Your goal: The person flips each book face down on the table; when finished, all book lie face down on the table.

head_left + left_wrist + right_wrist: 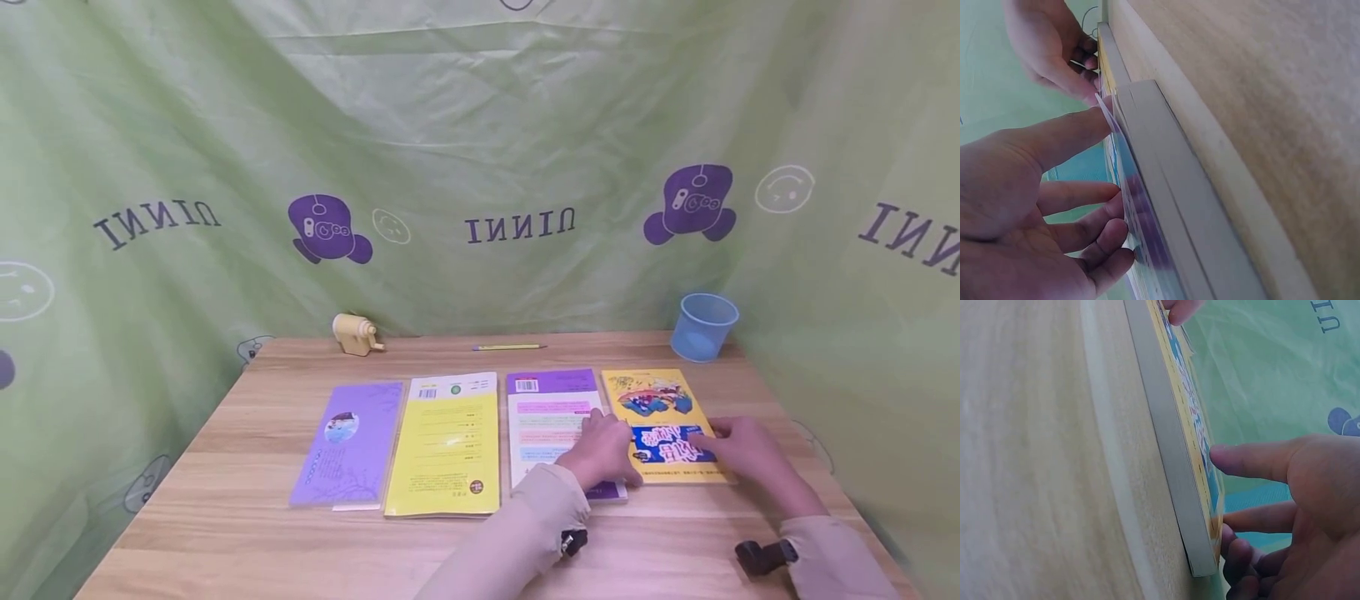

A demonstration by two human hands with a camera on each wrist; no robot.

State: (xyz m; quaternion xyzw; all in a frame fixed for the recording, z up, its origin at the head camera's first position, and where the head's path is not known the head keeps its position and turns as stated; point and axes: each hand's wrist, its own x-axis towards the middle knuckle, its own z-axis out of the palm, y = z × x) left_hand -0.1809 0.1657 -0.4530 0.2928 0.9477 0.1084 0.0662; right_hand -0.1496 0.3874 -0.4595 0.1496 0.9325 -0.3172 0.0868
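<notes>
Four books lie in a row on the table. In the head view, my left hand (600, 450) rests at the right side of the purple-and-white book (551, 412), its thumb reaching the left edge of the yellow picture-cover book (652, 396). The left wrist view shows these fingers (1066, 234) touching the book's clear plastic cover (1129, 162). My right hand (757, 458) holds the yellow picture-cover book by its right side. Its thumb (1250, 462) lies on the cover, with the other fingers bent at the edge.
Left of the hands lie a bright yellow book (442, 454) and a purple book (351, 446). Along the back stand a cream pencil sharpener (352, 335) with a crank, a pencil (510, 347) and a blue cup (703, 329). A green curtain (480, 150) hangs behind the table (300, 550).
</notes>
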